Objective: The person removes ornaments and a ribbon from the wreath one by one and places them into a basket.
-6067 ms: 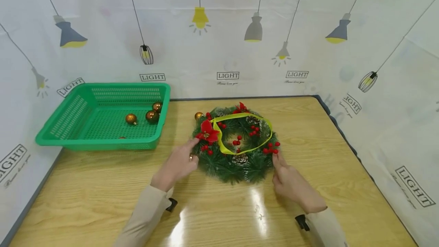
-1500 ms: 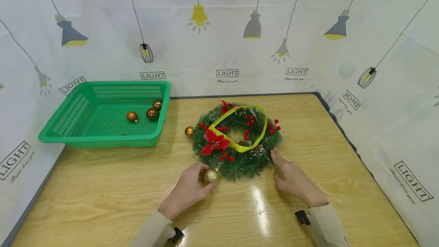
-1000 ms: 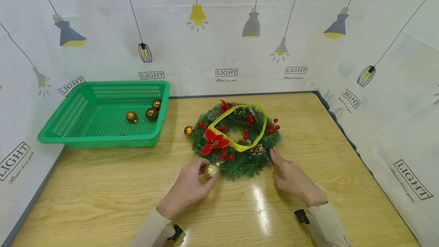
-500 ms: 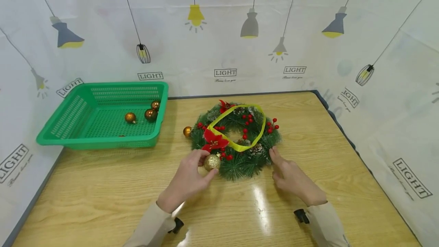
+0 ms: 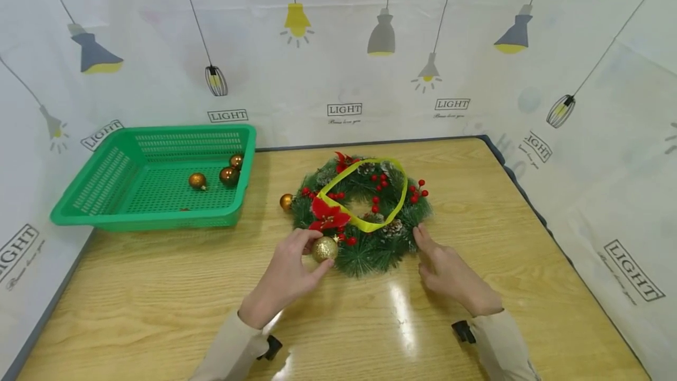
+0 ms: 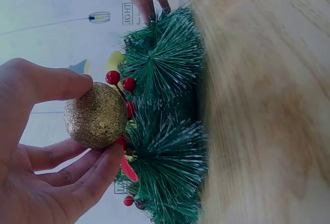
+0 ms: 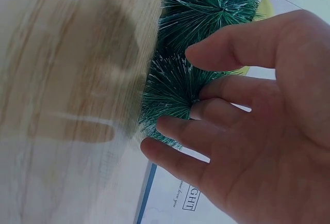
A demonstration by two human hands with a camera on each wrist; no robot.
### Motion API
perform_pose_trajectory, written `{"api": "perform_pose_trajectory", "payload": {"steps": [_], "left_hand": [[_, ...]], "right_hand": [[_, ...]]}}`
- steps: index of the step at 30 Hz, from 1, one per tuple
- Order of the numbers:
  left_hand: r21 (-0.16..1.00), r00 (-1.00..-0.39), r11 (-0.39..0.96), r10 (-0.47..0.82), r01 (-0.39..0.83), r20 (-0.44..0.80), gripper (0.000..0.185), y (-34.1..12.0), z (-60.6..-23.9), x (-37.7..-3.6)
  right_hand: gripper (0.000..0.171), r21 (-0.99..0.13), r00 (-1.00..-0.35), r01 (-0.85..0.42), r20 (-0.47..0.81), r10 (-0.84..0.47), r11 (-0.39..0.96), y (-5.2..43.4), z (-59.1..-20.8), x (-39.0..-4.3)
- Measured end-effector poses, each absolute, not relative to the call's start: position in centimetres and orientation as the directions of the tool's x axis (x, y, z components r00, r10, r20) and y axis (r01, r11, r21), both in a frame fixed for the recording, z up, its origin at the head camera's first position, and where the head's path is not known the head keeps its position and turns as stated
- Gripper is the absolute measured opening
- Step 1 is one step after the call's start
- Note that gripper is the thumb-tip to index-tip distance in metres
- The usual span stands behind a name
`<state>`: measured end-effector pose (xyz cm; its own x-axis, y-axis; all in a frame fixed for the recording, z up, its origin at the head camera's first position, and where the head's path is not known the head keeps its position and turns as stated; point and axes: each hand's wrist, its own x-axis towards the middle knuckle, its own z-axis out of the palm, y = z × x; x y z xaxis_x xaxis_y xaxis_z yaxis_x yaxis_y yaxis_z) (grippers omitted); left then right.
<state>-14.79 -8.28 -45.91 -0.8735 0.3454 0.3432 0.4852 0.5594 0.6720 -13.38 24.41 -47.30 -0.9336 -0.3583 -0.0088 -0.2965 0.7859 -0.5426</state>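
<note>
L hand (image 5: 288, 272) pinches gold glitter ball (image 5: 324, 249) betw. thumb and fingers, ball pressed against near-left edge of wreath (image 5: 365, 216), touching red berries. R hand (image 5: 449, 272) relaxed, fingers nearly straight, tips touching wreath's near-right needles; grips nothing. Wreath lies flat at centre of wooden table (image 5: 158, 298), yellow ribbon (image 5: 365, 193) looped on top. Another gold ball (image 5: 286, 201) sits at wreath's far-left edge. Green basket (image 5: 106, 193) w/ three bronze balls (image 5: 219, 172) stands far left, well apart.

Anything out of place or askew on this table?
One thing: a bronze bauble sits loose on the table against the wreath's left edge, while three similar ones lie in the green basket. Nothing looks spilled or damaged.
</note>
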Motion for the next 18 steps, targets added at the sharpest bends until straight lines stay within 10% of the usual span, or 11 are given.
{"api": "perform_pose_trajectory", "payload": {"steps": [18], "left_hand": [[0.663, -0.87, 0.565, 0.347, 0.492, 0.35, 0.046, -7.4, -45.2, -15.8]], "right_hand": [[0.075, -0.553, -0.935, -0.289, -0.013, -0.355, 0.781, 24.4, -47.3, -13.4]]}}
